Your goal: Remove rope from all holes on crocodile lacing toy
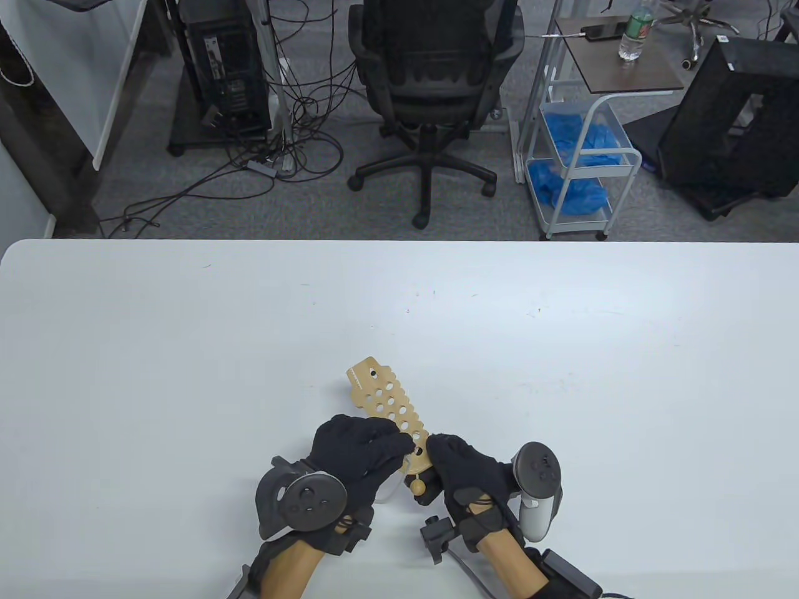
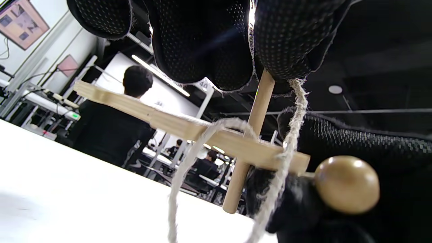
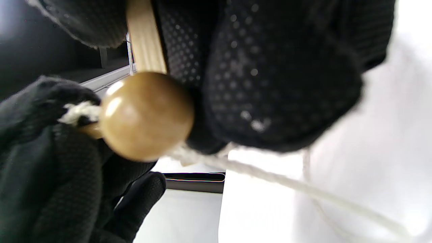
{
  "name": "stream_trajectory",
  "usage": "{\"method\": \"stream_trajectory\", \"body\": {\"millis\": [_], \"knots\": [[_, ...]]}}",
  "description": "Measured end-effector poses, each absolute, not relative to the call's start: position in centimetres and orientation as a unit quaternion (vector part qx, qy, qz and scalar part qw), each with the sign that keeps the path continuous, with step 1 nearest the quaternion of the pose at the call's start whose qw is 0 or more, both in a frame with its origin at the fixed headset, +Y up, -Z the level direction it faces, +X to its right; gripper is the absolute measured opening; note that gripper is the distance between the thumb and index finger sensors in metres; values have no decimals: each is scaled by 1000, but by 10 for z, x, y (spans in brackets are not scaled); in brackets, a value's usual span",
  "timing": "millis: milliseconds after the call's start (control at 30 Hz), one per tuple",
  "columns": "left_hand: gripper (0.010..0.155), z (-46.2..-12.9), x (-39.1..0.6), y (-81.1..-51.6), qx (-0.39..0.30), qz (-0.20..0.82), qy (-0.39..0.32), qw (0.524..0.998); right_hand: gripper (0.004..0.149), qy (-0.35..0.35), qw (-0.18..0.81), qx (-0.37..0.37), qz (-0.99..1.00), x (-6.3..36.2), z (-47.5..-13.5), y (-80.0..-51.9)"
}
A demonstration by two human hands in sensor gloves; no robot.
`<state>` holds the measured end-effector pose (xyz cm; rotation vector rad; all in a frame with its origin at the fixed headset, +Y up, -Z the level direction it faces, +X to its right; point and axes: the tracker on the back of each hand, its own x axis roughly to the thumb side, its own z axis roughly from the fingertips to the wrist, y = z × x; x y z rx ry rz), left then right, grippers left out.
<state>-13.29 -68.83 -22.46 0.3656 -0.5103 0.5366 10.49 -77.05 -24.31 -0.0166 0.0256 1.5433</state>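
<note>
Toy above the table, near its front edge, between left hand and right hand.

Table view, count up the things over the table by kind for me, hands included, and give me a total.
Gloved hands: 2, the left hand and the right hand
Wooden crocodile lacing boards: 1
Wooden beads: 1
Wooden lacing pegs: 1
Ropes: 1
Total: 6

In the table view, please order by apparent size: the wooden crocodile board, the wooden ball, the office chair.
1. office chair, though it stands farther away
2. wooden crocodile board
3. wooden ball
</note>
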Motion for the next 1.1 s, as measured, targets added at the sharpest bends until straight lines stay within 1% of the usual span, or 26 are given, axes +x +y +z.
{"method": "stream_trajectory", "body": {"millis": [200, 367, 533, 633, 733, 867, 967, 1100], "knots": [[39, -222, -127, -688, 180, 235, -255, 920, 51, 10, 735, -7, 678, 105, -243, -769], [39, -222, -126, -689, 178, 233, -259, 920, 52, 7, 741, -6, 672, 106, -243, -768], [47, -224, -133, -686, 172, 262, -254, 915, 51, -2, 757, -7, 654, 110, -244, -765], [48, -227, -144, -683, 178, 290, -232, 911, 51, -4, 762, -4, 647, 113, -245, -762], [48, -231, -160, -683, 186, 309, -193, 913, 51, -5, 764, -1, 645, 116, -246, -760], [52, -238, -178, -685, 190, 328, -142, 914, 51, 0, 768, 6, 640, 119, -247, -757], [57, -242, -192, -687, 188, 358, -107, 908, 51, 23, 768, 27, 639, 118, -249, -754], [62, -249, -206, -695, 175, 402, -63, 896, 51, 79, 751, 82, 650, 111, -253, -751]]}}
